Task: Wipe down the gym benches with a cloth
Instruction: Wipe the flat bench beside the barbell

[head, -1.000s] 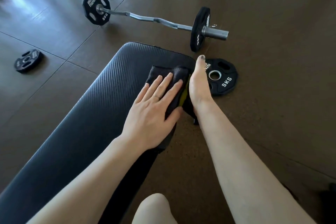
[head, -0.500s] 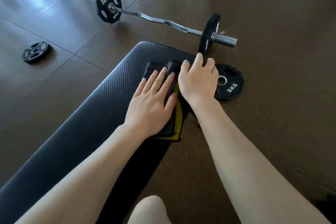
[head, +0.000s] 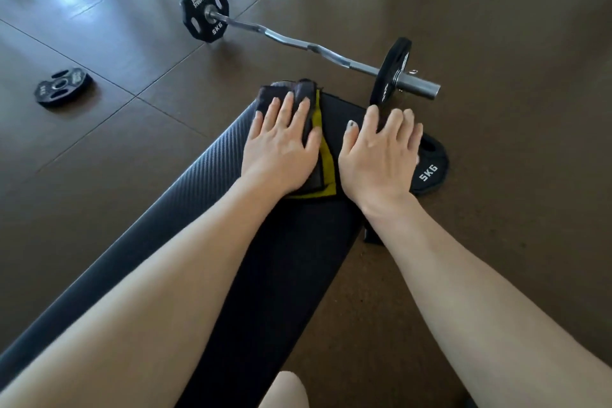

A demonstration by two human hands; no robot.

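Observation:
A black textured gym bench (head: 198,205) runs from the lower left up to the middle of the view. A dark cloth with a yellow edge (head: 323,156) lies folded on the bench's far end. My left hand (head: 281,146) presses flat on the cloth with straight fingers. My right hand (head: 381,156) rests flat on the bench's far right corner beside the cloth, fingers spread and holding nothing.
A curl bar (head: 298,43) with 5 kg plates lies on the brown floor just beyond the bench. A loose 5 kg plate (head: 430,172) sits on the floor under my right hand's side. Another small plate (head: 61,86) lies at the far left. My knee (head: 284,391) shows at the bottom.
My left hand has slid the cloth toward the bench's far left edge. My right hand has let go of the cloth and moved right, flattening on the bench corner.

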